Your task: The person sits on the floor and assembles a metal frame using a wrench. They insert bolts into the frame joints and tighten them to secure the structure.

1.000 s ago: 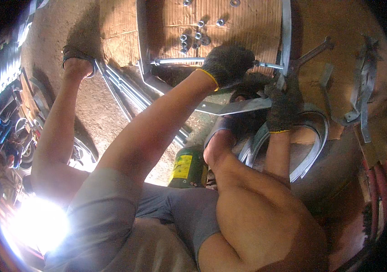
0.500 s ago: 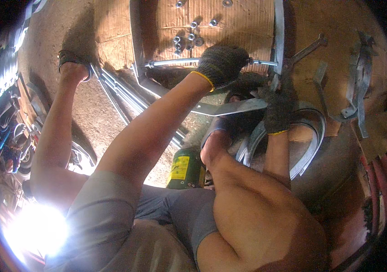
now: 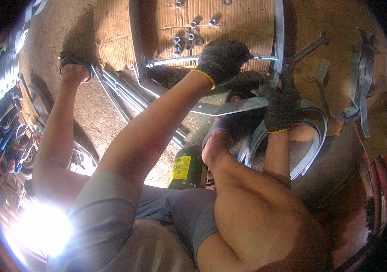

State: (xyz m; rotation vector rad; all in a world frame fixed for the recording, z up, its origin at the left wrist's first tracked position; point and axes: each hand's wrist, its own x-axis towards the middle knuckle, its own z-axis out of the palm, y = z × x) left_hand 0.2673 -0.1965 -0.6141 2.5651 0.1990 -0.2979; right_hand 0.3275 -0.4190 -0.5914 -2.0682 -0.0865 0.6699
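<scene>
My left hand (image 3: 223,62), in a dark knitted glove with a yellow cuff, is closed round a threaded rod (image 3: 170,61). The rod spans between the two sides of a bent flat-bar metal frame (image 3: 136,50), with a nut by its left end. My right hand (image 3: 280,106), gloved the same way, is closed on the frame's lower right corner; its fingertips are dark and partly hidden. Just above that hand, a wrench (image 3: 309,49) slants up and right from beside the frame, its near end in shadow.
Several loose nuts (image 3: 191,36) and a washer (image 3: 226,2) lie on cardboard (image 3: 243,31). Bent metal straps (image 3: 356,90) are at right, curved metal bands (image 3: 318,145) below my right hand. Metal rods (image 3: 121,95) and a green canister (image 3: 186,170) lie between my legs. A bright light glares lower left.
My left hand has rolled slightly on the rod, and a little more thread shows at its right. My right hand and the frame stay nearly in place.
</scene>
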